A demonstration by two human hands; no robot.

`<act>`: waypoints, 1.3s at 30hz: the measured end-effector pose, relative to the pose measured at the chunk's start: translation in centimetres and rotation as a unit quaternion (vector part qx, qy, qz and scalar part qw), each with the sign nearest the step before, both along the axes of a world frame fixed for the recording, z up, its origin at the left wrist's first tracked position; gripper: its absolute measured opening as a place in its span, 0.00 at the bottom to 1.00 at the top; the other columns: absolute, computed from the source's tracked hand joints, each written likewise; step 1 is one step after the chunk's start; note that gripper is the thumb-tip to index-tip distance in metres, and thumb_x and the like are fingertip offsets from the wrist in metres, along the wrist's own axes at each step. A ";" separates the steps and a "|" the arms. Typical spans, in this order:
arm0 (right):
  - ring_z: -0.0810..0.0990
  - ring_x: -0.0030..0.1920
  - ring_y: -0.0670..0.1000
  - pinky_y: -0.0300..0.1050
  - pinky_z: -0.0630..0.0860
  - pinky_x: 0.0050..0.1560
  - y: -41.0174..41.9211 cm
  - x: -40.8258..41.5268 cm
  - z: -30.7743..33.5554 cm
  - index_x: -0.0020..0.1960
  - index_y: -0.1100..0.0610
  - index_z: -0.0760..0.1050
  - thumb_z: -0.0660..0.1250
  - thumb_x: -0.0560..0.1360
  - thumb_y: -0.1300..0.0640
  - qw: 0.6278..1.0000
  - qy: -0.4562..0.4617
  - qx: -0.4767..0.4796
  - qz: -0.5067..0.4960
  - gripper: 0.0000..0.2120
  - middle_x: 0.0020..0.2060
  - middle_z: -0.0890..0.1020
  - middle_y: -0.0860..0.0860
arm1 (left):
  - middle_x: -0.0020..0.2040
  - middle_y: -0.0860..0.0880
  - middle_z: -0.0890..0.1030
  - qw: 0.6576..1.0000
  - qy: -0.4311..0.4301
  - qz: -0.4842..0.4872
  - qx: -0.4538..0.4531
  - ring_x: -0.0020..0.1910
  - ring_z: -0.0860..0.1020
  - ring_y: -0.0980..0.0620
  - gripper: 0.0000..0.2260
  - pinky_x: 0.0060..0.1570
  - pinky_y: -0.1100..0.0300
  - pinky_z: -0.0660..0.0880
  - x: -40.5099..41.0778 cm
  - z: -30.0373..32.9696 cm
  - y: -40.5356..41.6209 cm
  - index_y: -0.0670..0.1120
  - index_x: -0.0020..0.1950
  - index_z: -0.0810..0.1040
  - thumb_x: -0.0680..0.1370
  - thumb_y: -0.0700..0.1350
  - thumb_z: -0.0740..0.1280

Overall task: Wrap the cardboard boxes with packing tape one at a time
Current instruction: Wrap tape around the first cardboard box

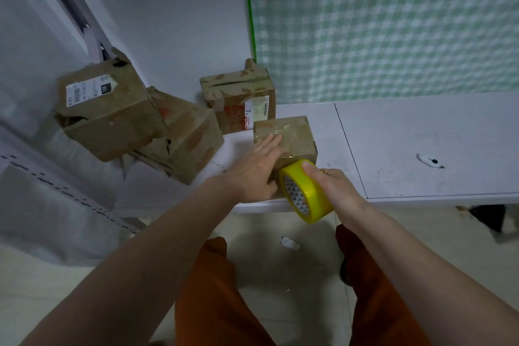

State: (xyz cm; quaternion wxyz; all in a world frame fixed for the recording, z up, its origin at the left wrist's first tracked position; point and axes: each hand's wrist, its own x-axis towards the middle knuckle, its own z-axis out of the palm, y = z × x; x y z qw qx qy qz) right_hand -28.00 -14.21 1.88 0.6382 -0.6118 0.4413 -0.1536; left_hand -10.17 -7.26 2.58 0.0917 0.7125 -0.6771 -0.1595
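The small cardboard box [292,136] sits near the front edge of the white tabletop [421,135], and everything else is placed by it. To its right the tabletop runs on open, past a thin seam, with only a small white cutter [429,161] lying well apart. Just behind it stands a taller box [238,101]; to its left two battered boxes lean together, one crumpled [185,140], the other tilted against the wall [106,109].

The small box is brown, with glossy clear tape wrinkled across its top. The left hand [252,168] lies flat on it, fingers straight, pressing the top and near side. The right hand [328,180] has its grip closed round a yellow roll of packing tape [306,191], thumb over the rim, the roll touching the box's front lower corner at the tabletop's edge.

The box behind carries red printing and a white barcode label, too blurred to read. The tilted box bears a white shipping label with a black patch, also unreadable. The roll's core shows a grey triangle pattern. A scrap of white paper [289,242] lies on the floor below the small box.
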 end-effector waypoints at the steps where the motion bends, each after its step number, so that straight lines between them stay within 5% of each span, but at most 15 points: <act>1: 0.84 0.47 0.59 0.51 0.80 0.50 0.0 0.0 0.0 0.51 0.64 0.80 0.64 0.76 0.42 1.000 0.000 0.001 -0.002 0.25 0.45 0.85 0.60 | 0.80 0.45 0.47 1.000 0.022 0.010 -0.004 0.78 0.42 0.51 0.37 0.77 0.54 0.45 0.0 0.2 0.2 0.44 0.78 0.51 0.74 0.39 0.66; 7: 0.84 0.47 0.58 0.51 0.79 0.51 0.1 0.0 -0.3 0.51 0.63 0.81 0.64 0.76 0.41 1.000 -0.001 0.002 -0.014 0.24 0.44 0.85 0.58 | 0.80 0.45 0.50 0.996 0.083 0.019 -0.015 0.78 0.42 0.52 0.36 0.77 0.52 0.47 0.5 -0.2 0.7 0.46 0.78 0.53 0.73 0.39 0.67; 12: 0.83 0.48 0.60 0.54 0.79 0.53 0.1 0.0 -0.6 0.51 0.65 0.80 0.64 0.76 0.41 1.000 -0.014 0.002 -0.014 0.25 0.45 0.84 0.60 | 0.79 0.41 0.43 0.997 -0.041 -0.058 -0.035 0.78 0.39 0.45 0.38 0.76 0.48 0.41 0.8 -1.8 0.6 0.58 0.78 0.48 0.74 0.41 0.64; 14: 0.83 0.47 0.61 0.55 0.79 0.53 0.1 -0.3 -0.7 0.52 0.67 0.79 0.64 0.75 0.41 1.000 -0.015 -0.004 -0.008 0.28 0.46 0.83 0.63 | 0.79 0.41 0.43 0.998 -0.029 -0.055 -0.027 0.78 0.39 0.45 0.35 0.76 0.48 0.40 0.6 -1.5 0.4 0.58 0.78 0.53 0.73 0.41 0.60; 17: 0.82 0.46 0.60 0.55 0.78 0.52 0.1 -0.4 -1.0 0.52 0.68 0.78 0.64 0.75 0.40 1.000 -0.023 0.001 -0.007 0.28 0.46 0.83 0.64 | 0.79 0.42 0.55 0.995 0.055 0.016 -0.078 0.78 0.51 0.44 0.26 0.76 0.47 0.49 0.4 -0.7 0.1 0.53 0.69 0.74 0.72 0.42 0.55; 21: 0.79 0.39 0.55 0.49 0.74 0.45 -0.3 -0.4 -1.2 0.51 0.70 0.76 0.65 0.67 0.33 0.999 -0.033 0.006 -0.007 0.38 0.39 0.81 0.61 | 0.65 0.48 0.71 0.985 0.050 0.093 -0.139 0.65 0.67 0.48 0.07 0.65 0.48 0.67 0.1 -0.7 -1.9 0.52 0.55 0.81 0.77 0.47 0.68; 23: 0.79 0.39 0.55 0.49 0.73 0.45 -0.7 -0.6 -1.3 0.51 0.70 0.75 0.64 0.63 0.30 1.000 -0.027 -0.004 0.000 0.41 0.39 0.81 0.61 | 0.57 0.50 0.73 0.967 0.122 0.160 -0.155 0.58 0.71 0.51 0.15 0.57 0.52 0.72 -0.3 -0.1 -3.1 0.50 0.52 0.73 0.72 0.51 0.74; 25: 0.80 0.41 0.56 0.50 0.75 0.47 -1.3 -0.9 -1.6 0.52 0.69 0.76 0.65 0.65 0.30 1.000 -0.026 -0.002 0.006 0.40 0.44 0.82 0.65 | 0.59 0.50 0.72 0.962 0.129 0.186 -0.153 0.60 0.70 0.50 0.22 0.60 0.51 0.71 0.1 0.2 -4.4 0.50 0.54 0.69 0.69 0.54 0.76; 28: 0.81 0.44 0.59 0.56 0.77 0.53 -1.9 -1.2 -2.0 0.54 0.67 0.77 0.64 0.69 0.34 0.999 -0.026 0.002 0.022 0.35 0.49 0.82 0.65 | 0.78 0.47 0.54 0.985 0.063 0.154 -0.035 0.77 0.48 0.46 0.39 0.75 0.44 0.53 1.3 0.3 -5.5 0.54 0.73 0.64 0.67 0.62 0.74; 30: 0.81 0.46 0.60 0.57 0.77 0.54 -2.3 -1.3 -2.1 0.54 0.66 0.77 0.64 0.69 0.33 0.999 -0.023 0.000 0.033 0.35 0.49 0.81 0.65 | 0.79 0.46 0.48 0.985 0.065 0.154 0.034 0.77 0.44 0.45 0.45 0.75 0.43 0.51 1.8 0.2 -6.0 0.59 0.78 0.54 0.68 0.65 0.72; 35: 0.74 0.38 0.54 0.47 0.70 0.42 -3.4 -1.3 -1.8 0.46 0.70 0.73 0.67 0.64 0.31 0.999 -0.034 -0.031 0.002 0.39 0.36 0.77 0.64 | 0.67 0.44 0.60 0.960 0.100 0.262 -0.005 0.68 0.56 0.43 0.46 0.67 0.48 0.63 1.4 0.2 -6.9 0.61 0.76 0.54 0.64 0.65 0.74; 39: 0.68 0.35 0.51 0.42 0.64 0.35 -5.0 -1.9 0.0 0.37 0.62 0.71 0.75 0.64 0.41 0.991 -0.082 -0.079 -0.065 0.25 0.32 0.70 0.56 | 0.65 0.48 0.68 0.881 0.271 0.383 -0.063 0.67 0.65 0.48 0.45 0.66 0.49 0.68 0.8 0.3 -6.3 0.58 0.71 0.65 0.59 0.63 0.79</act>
